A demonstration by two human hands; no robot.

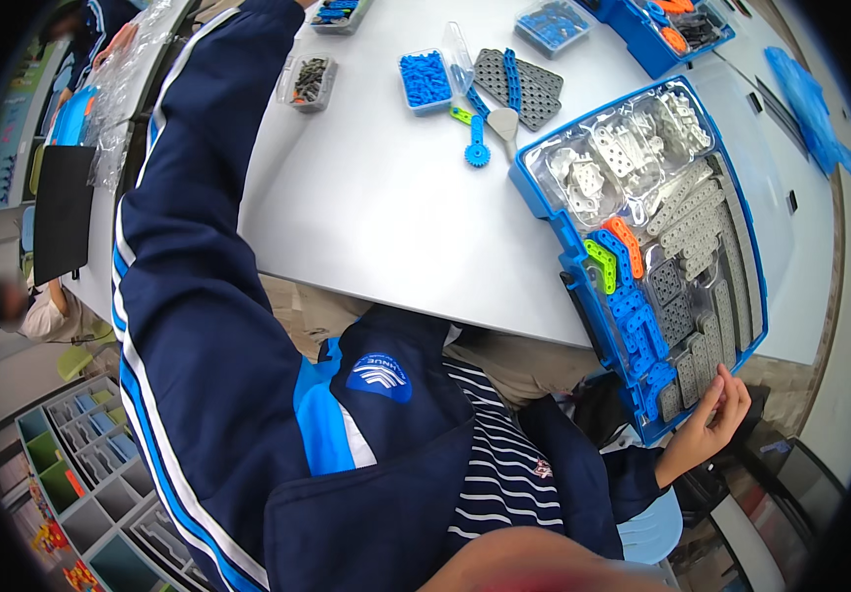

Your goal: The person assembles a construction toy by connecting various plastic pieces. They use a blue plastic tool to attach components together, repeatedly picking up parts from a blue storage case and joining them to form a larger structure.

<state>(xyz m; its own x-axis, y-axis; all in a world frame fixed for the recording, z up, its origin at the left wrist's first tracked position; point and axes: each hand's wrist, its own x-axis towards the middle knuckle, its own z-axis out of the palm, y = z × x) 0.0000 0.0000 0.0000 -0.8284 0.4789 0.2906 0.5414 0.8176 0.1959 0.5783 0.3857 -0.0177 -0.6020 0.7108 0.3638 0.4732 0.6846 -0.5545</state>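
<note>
My left arm stretches far over the table in a dark blue sleeve. Only a sliver of my left hand shows at the top edge, its fingers out of sight, beside a small clear box of blue and dark parts. At the near right, my right hand has its fingers bent against the near rim of a blue case, gripping it at the corner. Inside lie grey perforated beams, blue connector pieces, orange and green angled beams, and white parts in clear compartments.
On the white table stand boxes of blue pegs and dark pegs. Grey plates and a blue gear lie beyond. Another blue case and a blue plastic bag are far right. The case overhangs the table edge.
</note>
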